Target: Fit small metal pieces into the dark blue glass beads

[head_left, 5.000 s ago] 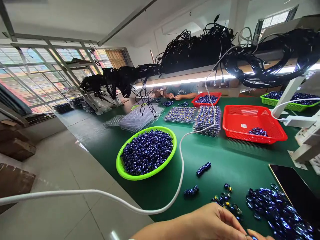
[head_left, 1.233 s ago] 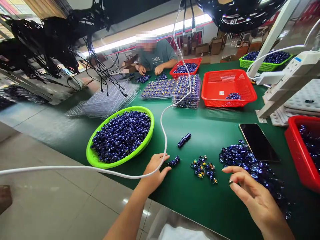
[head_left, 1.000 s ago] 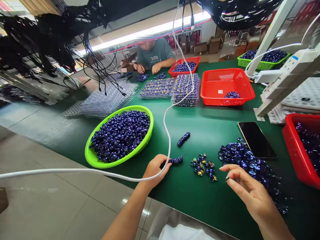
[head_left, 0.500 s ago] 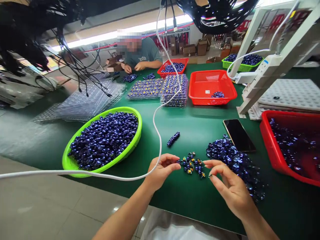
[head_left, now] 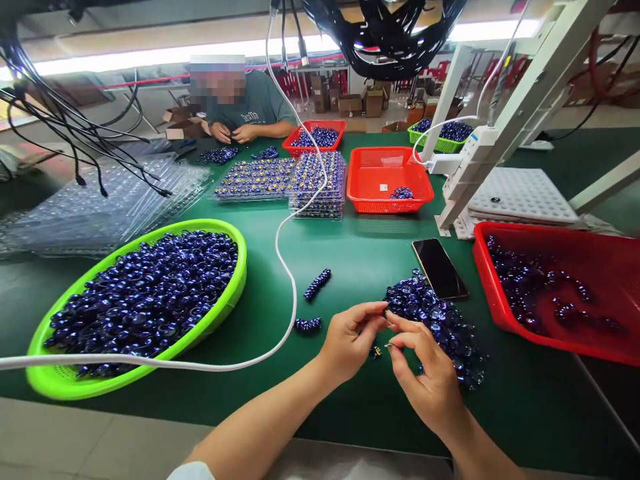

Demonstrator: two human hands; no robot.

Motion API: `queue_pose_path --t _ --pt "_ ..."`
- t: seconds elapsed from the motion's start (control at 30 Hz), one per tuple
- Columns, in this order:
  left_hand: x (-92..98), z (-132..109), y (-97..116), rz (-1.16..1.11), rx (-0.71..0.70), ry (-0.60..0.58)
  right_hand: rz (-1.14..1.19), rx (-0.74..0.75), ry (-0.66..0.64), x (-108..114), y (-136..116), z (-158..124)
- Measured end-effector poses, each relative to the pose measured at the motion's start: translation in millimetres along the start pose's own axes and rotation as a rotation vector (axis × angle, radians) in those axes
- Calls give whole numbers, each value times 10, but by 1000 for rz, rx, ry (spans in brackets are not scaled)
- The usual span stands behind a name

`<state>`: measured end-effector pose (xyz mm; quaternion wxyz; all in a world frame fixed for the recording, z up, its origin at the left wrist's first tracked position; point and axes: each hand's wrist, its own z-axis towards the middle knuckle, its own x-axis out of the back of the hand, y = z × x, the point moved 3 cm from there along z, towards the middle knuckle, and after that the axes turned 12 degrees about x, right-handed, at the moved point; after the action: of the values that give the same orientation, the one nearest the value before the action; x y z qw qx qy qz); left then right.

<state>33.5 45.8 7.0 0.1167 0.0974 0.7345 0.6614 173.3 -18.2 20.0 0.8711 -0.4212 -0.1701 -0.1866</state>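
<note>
My left hand (head_left: 350, 339) is closed in a pinch, thumb against fingertips, with a small dark bit at the tips that I cannot make out. My right hand (head_left: 425, 363) meets it from the right; its fingers pinch something tiny and light-coloured. Just below the fingertips, a few small blue pieces with yellow (head_left: 376, 351) lie on the green table (head_left: 280, 400), partly hidden by the hands. A heap of shiny dark-blue rings (head_left: 440, 320) spreads beside and behind my right hand. Left of my left hand lie a short row of blue rings (head_left: 308, 325) and a longer row (head_left: 317, 285).
A green basket (head_left: 239, 267) full of blue rings stands left, a white cable (head_left: 280, 267) crossing it. At right are a phone (head_left: 440, 268) and a red bin (head_left: 550, 340). Filled trays (head_left: 317, 183), a red basket (head_left: 390, 157) and a person (head_left: 260, 100) are at the back.
My hands have come together at the fingertips; they were apart on either side of the yellow-marked pieces. A second short row of rings now shows on the left. The view has swung right.
</note>
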Motion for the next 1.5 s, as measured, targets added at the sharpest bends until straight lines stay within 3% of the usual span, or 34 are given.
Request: queue_pose_path --t 0.13,0.3,0.47,0.63,0.87,1.07,1.17,1.33,1.5 --pt "66 -1 -64 147 -37 -33 28 -59 -22 0 15 -21" --pt "114 18 -71 39 122 -168 131 -176 70 86 80 -70" --pt "128 3 -50 -50 194 -280 28 10 -13 55 8 -8" --pt "161 -31 -99 75 96 -267 -4 49 -66 -3 -5 14" --pt "161 -61 -42 331 -201 -240 1 -183 -53 54 66 -11" --pt "137 -77 -28 350 -299 -297 100 -319 -145 5 96 26" --pt "126 -87 -23 361 -280 -287 170 -415 -133 -13 166 -10" --pt "127 -79 -42 303 -94 -238 250 -511 -102 -29 239 -70" --pt "122 -71 -46 293 -128 -219 309 -536 -90 -40 242 -78"
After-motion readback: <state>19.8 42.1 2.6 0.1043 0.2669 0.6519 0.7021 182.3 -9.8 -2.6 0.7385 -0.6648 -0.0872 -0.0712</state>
